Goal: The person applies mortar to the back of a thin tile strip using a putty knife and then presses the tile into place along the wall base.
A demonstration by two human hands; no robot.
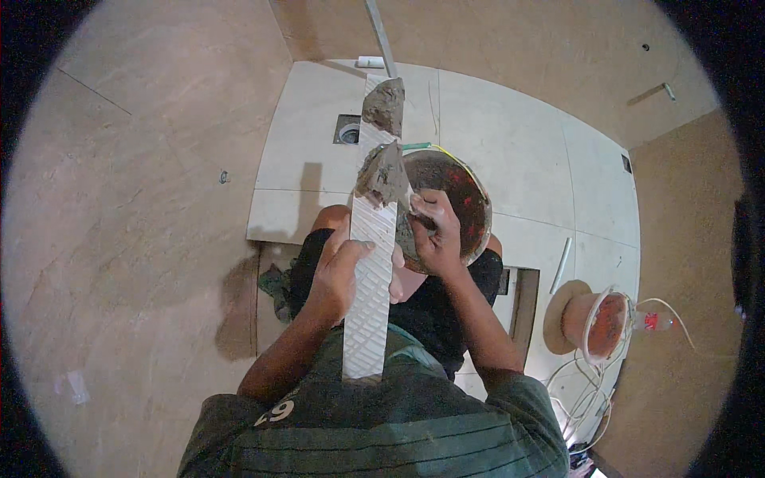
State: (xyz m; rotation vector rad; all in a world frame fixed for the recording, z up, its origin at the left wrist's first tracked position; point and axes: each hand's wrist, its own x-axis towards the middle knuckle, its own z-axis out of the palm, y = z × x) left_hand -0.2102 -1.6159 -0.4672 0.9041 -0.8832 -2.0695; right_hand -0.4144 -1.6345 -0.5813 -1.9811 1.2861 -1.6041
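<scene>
A long narrow tile strip [370,263] with a ribbed white back runs from my chest away toward the far wall. My left hand [339,275] grips it around the middle. Two lumps of grey mortar [386,171] sit on the strip, one near my hands and one at its far end. My right hand [434,231] holds a small trowel whose blade touches the nearer lump. A red-lined mortar pan [458,203] rests on my knees just right of the strip.
Beige tiles cover the walls and a lighter tiled floor [518,151] lies below, with a floor drain [347,130]. An orange bucket [598,323], white cables and a pipe piece [562,263] lie at the right. An untiled gap [522,299] shows near my knees.
</scene>
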